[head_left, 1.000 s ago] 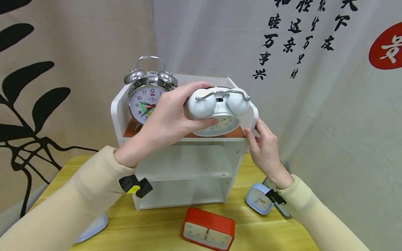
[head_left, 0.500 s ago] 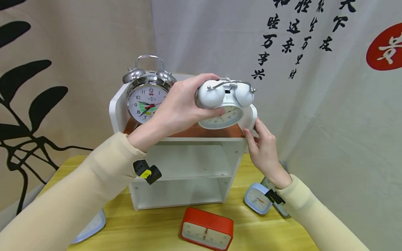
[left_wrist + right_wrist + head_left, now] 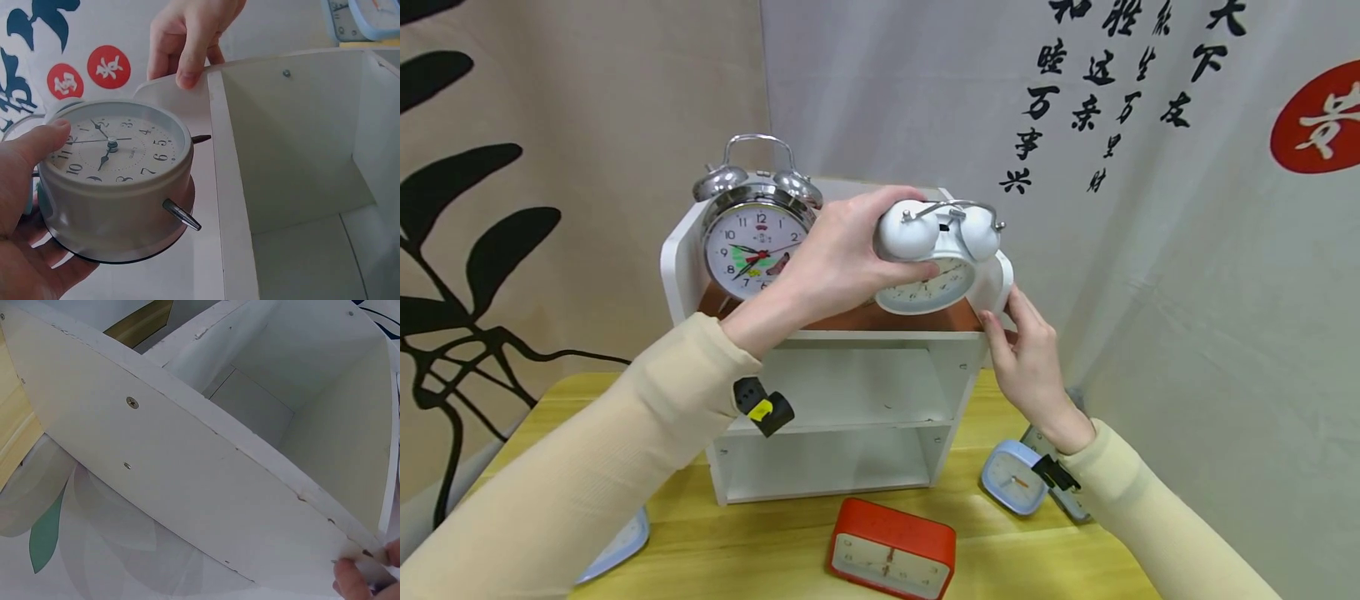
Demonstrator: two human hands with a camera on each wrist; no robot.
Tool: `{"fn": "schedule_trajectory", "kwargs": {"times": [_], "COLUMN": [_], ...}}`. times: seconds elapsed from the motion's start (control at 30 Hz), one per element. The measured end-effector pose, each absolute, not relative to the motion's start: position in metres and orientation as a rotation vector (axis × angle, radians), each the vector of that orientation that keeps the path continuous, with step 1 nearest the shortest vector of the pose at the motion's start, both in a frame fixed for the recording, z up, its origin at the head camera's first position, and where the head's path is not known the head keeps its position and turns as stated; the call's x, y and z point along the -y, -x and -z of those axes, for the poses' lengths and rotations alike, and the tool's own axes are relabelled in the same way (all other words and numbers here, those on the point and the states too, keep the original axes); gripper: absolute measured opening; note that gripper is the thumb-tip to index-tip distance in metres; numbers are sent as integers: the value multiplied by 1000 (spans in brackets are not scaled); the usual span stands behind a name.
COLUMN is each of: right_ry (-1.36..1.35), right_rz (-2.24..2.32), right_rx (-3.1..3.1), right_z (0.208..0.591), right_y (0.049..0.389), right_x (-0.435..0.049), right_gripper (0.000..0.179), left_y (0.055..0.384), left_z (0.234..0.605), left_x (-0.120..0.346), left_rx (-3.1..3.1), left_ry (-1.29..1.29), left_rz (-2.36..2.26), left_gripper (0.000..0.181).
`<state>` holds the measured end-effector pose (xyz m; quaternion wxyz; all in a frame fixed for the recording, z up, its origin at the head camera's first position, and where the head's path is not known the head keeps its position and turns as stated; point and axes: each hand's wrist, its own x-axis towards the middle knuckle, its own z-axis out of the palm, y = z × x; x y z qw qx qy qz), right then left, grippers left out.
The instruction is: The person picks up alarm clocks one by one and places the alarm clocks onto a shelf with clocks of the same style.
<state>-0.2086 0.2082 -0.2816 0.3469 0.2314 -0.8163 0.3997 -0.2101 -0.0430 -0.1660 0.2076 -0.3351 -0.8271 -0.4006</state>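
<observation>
My left hand (image 3: 850,246) grips a white twin-bell alarm clock (image 3: 936,254) by its side, thumb over the front rim. The clock tilts face-down at the right part of the shelf unit's brown top board (image 3: 842,319); whether its feet touch the board cannot be told. In the left wrist view, its dial (image 3: 119,147) and two short metal feet show. My right hand (image 3: 1030,358) holds the front edge of the white shelf unit's (image 3: 842,335) right side panel, with thumb and fingers on either side. A silver twin-bell alarm clock (image 3: 756,242) stands upright at the top left, partly behind my left hand.
On the wooden table (image 3: 760,550), a red rectangular clock (image 3: 891,550) lies before the shelf unit. A light-blue clock (image 3: 1015,477) and a grey object (image 3: 1067,492) lie by my right wrist. Another pale-blue object (image 3: 617,546) is partly hidden under my left forearm.
My left hand has carried the white alarm clock to the right, away from the silver one, and dipped slightly in the last half second. My right hand has stayed on the side panel.
</observation>
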Motion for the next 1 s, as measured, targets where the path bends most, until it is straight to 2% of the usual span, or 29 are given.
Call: {"fn": "schedule_trajectory", "kwargs": {"times": [0.3, 1.0], "right_ry": [-607, -596], "right_rz": [-1041, -1018], "right_rx": [2094, 2108], "right_z": [282, 284], "right_y": [209, 210], "right_x": [-208, -209], "right_gripper": [44, 45], "left_y": [214, 218], "left_z": [168, 167], "left_x": [40, 41], "left_rx": [2321, 2409], "left_ry": [935, 823], "left_rz": [1114, 1071], "left_gripper": [62, 71]}}
